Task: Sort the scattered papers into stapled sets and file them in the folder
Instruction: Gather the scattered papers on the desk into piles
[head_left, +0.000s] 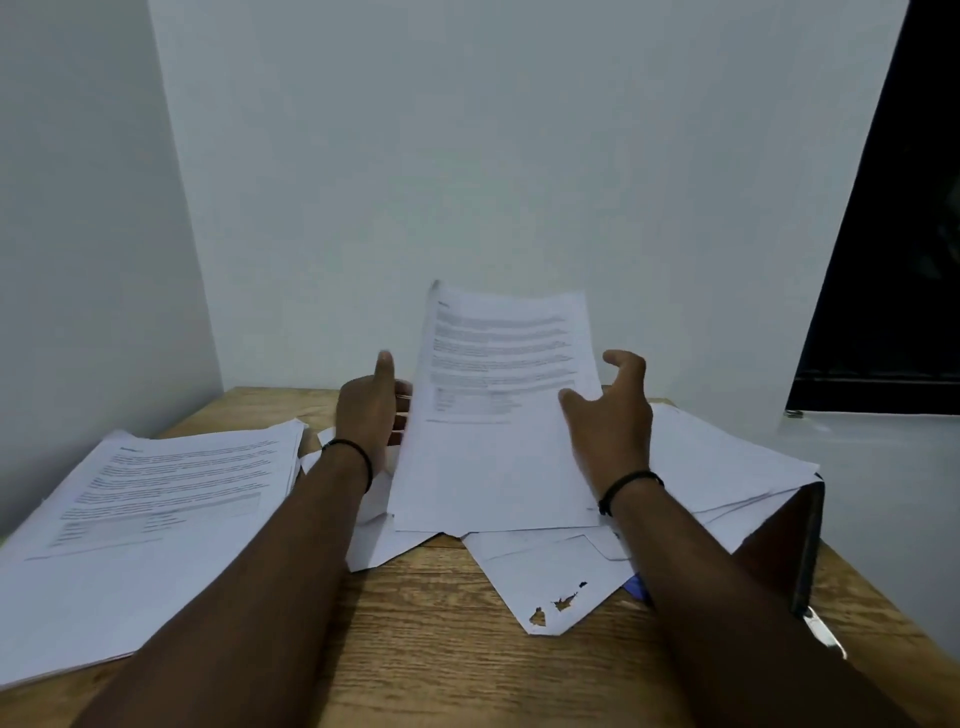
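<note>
A printed sheet (498, 410) stands up in the middle, leaning back a little. It has lines of small grey print on its top half, but the words are too blurry to read. The left hand (371, 410) holds the sheet by its left edge, with the thumb sticking up and the fingers tucked behind the paper. The right hand (613, 421) is spread wide beside the sheet's right edge, fingers bent a bit, and I cannot tell if it touches the paper. Each wrist has a thin black band. On the left of the wooden table (441, 623) lies a neat stack of papers (150, 514); its top page has print that is also too blurry to read. Under the hands is a messy pile of loose papers (545, 566), and one sheet has small torn holes near its corner. A dark folder (795, 545) lies on the right, partly hidden under loose papers and the right arm.
</note>
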